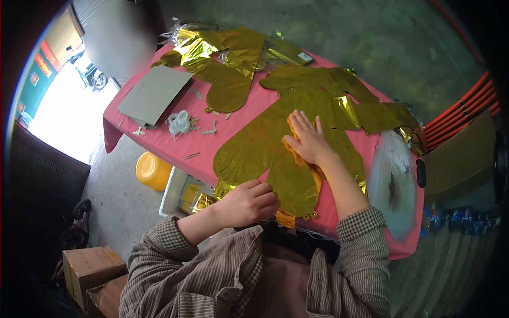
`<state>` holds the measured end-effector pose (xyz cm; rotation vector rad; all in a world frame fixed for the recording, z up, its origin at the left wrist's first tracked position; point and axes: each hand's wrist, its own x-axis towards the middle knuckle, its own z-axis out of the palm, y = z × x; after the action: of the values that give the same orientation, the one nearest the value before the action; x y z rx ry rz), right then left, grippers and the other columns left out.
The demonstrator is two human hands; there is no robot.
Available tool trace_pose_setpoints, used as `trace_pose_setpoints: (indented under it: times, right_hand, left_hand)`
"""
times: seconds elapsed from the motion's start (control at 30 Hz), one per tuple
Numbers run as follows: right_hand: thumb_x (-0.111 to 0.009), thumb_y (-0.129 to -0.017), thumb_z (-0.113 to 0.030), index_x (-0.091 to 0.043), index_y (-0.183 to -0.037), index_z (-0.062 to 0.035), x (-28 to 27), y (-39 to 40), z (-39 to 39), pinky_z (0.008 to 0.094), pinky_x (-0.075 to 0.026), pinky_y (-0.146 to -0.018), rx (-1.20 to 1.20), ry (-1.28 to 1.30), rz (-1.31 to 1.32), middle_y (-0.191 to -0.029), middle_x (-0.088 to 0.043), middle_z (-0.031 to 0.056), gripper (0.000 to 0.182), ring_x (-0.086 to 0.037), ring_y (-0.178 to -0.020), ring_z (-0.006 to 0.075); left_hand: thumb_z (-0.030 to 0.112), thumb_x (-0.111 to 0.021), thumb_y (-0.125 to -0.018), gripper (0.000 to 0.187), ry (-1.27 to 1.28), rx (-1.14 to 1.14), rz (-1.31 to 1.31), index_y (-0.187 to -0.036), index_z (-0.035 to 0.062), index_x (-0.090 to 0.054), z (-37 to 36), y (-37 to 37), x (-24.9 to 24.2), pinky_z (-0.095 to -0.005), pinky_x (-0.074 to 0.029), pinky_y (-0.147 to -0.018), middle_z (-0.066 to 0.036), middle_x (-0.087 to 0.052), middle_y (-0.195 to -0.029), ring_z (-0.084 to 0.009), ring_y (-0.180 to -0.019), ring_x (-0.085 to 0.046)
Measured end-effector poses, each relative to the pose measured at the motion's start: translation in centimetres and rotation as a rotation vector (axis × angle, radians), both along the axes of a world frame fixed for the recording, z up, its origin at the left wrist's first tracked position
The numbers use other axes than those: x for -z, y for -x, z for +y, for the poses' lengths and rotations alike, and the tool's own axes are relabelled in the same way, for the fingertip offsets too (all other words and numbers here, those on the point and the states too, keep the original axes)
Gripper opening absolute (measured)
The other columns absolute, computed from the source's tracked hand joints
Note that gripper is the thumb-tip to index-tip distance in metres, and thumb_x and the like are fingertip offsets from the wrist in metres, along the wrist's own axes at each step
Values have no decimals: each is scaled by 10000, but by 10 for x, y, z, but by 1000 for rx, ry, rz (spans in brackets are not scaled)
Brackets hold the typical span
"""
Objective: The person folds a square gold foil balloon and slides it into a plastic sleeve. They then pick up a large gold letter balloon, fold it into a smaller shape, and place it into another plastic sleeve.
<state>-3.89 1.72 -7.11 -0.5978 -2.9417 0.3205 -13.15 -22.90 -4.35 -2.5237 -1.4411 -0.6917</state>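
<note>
A large flat gold foil balloon (249,143) lies across the pink-covered table in front of me. My right hand (307,140) rests on it with fingers stretched out, pressing an orange cloth (291,142) that shows from under the palm and along the wrist. Nearer my body, my left hand (249,200) is closed above the balloon's front lobe, its fingers curled in; whatever they hold, if anything, is hidden. Small round tabs sit on the balloon's near edge.
More gold foil (228,79) covers the far side. Grey boards (156,93), a bundle of white string (180,123) and paper scraps lie left. A clear plastic bag (395,180) hangs near the right edge. A yellow bucket (152,170) and a white box (172,193) stand below.
</note>
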Motion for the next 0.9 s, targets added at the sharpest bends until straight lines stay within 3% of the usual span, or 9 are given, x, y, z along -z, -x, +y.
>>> trace_pose_setpoints:
  times: [0.6, 0.9]
  right_hand:
    - [-372, -923, -511, -199, -1447, -70, 1, 6, 4, 468, -56, -1128, 4, 9, -50, -1516, -170, 103, 706, -127, -1408, 228]
    - [-366, -925, -513, -205, -1449, -84, 4, 5, 4, 461, -58, -1128, -1, -32, -42, -1516, -174, 97, 696, -131, -1407, 223]
  left_hand:
    - [164, -604, -729, 244, 0, 0, -36, -955, 78, -634, 4, 6, 1, -298, -472, -684, -22, -593, -924, -190, -877, -578]
    - [160, -550, -725, 232, -72, -25, -14, -935, 75, -601, 2, 3, 0, -294, -460, -713, -17, -556, -870, -175, -855, -548]
